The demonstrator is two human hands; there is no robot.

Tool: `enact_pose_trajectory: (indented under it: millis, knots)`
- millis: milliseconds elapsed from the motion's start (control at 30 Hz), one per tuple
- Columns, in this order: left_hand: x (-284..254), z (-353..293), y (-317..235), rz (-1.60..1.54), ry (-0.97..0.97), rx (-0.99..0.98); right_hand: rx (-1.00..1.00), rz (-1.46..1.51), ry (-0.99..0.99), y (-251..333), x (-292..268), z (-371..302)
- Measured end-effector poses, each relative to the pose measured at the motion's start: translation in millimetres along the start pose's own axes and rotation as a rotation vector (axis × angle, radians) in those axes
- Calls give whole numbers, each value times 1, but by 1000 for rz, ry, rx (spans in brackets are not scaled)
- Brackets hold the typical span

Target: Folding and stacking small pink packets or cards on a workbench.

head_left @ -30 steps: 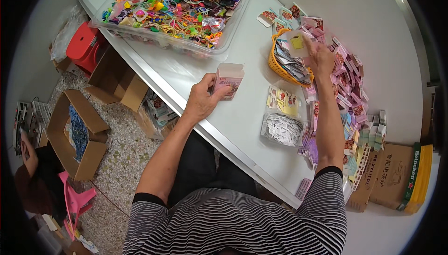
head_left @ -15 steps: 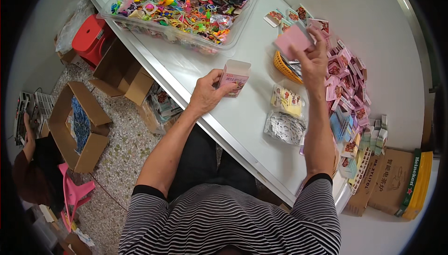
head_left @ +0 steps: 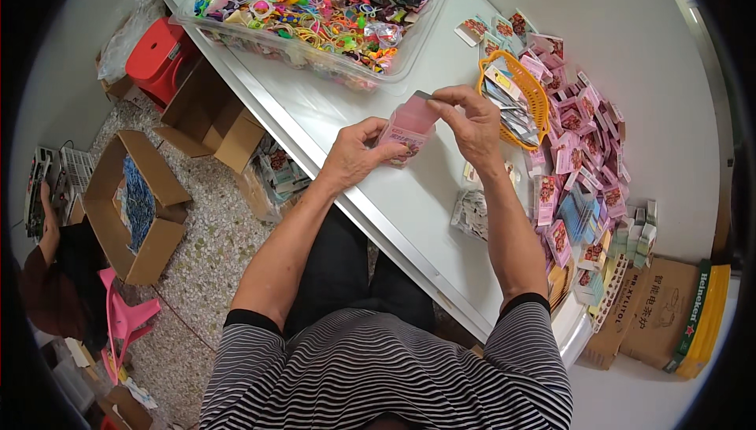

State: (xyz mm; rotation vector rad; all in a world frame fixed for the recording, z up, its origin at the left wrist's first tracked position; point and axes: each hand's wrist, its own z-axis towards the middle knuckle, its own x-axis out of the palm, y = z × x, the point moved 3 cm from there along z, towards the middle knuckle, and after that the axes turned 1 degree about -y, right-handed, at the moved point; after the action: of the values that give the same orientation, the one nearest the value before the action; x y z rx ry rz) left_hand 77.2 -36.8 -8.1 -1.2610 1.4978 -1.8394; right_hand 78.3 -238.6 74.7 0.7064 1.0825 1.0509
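Observation:
My left hand [head_left: 354, 154] is closed around a small pink printed box [head_left: 400, 149], upright with its top end open. In my right hand [head_left: 474, 127], thumb and fingers pinch the dark upper edge of a flat pink card [head_left: 417, 112]. The card's lower end is at the box's mouth; how far inside it reaches is hard to see. Just beyond my right hand stands an orange plastic basket [head_left: 539, 107] with flat cards or packets in it. Under my right forearm lies a clear bag of black-and-white pieces [head_left: 470, 214], partly hidden.
A clear tub [head_left: 315, 60] of colourful hair ties stands on the white table [head_left: 394, 217]. Several pink boxes [head_left: 579, 146] are heaped at the right. Cardboard cartons [head_left: 142, 268] and a red stool [head_left: 157, 64] stand on the floor. A person's arm [head_left: 50, 225] shows far left.
My right hand has moved left and down from above the basket, bringing the pink card to the box's open top. The basket is now uncovered. My left hand has stayed with the box.

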Motion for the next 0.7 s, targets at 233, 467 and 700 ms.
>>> enact_pose_trajectory:
  millis: [233,467,700]
  knots:
    - [-1,0,0,-13,-23,1,-254,-361,151,30,1,3]
    - [-2,0,1,43,-38,15,-108,-372,-38,47,18,84]
    - [-4,1,2,160,-45,17,-127,-1147,229,-21,78,200]
